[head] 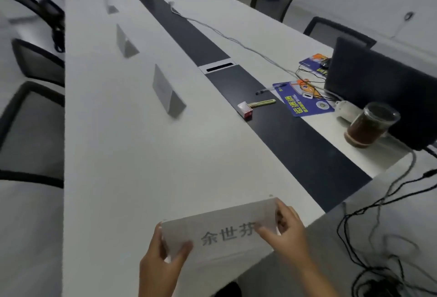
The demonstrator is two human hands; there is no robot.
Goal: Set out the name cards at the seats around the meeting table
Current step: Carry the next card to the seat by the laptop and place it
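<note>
White card stock: the name card (220, 233) looks light, thin and easily creased, printed face up toward the camera.
Hold: left hand (163, 256) pinches its left end, thumb on top; right hand (286, 225) pinches the right end.
Where: over the table (123, 154) at its near end, close to the edge.
Placed: three tent cards (165, 91) stand down the left side.
Room: bare white surface ahead; chairs (30, 128) crowd the left edge.

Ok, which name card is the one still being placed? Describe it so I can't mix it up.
Start at the long white table and come to its near end. The name card there is held by the left hand and right hand. Unlike the three standing cards farther along the left side, it shows printed black characters.
</note>
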